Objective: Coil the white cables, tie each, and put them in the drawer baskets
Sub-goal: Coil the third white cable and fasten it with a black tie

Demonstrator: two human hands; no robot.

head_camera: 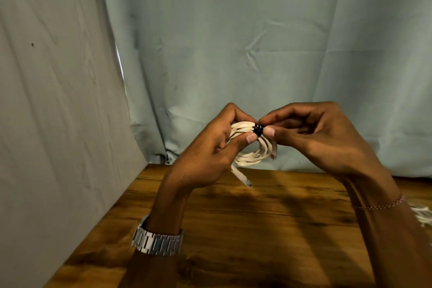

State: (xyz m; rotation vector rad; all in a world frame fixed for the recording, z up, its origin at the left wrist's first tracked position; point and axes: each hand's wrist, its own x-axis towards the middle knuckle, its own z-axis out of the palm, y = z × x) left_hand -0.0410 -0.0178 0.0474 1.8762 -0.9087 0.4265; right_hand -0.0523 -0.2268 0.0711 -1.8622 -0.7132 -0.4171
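A pale cloth backdrop (257, 30) hangs behind a wooden table (233, 229). Above the table's far edge, two hands hold up a coiled white cable (253, 154). The left hand (205, 147), with a metal watch (157, 242) on its wrist, curls around the coil's left side, thumb pressing the loops together. The right hand (322, 138) pinches a small black tie (257, 129) wrapped over the top of the bundle. One plug end (243, 176) dangles below. More white cable (420, 215) lies at the table's right edge. No drawer baskets are visible. To tie well, the left hand should probably keep the loops squeezed flat while the right cinches the tie snug.
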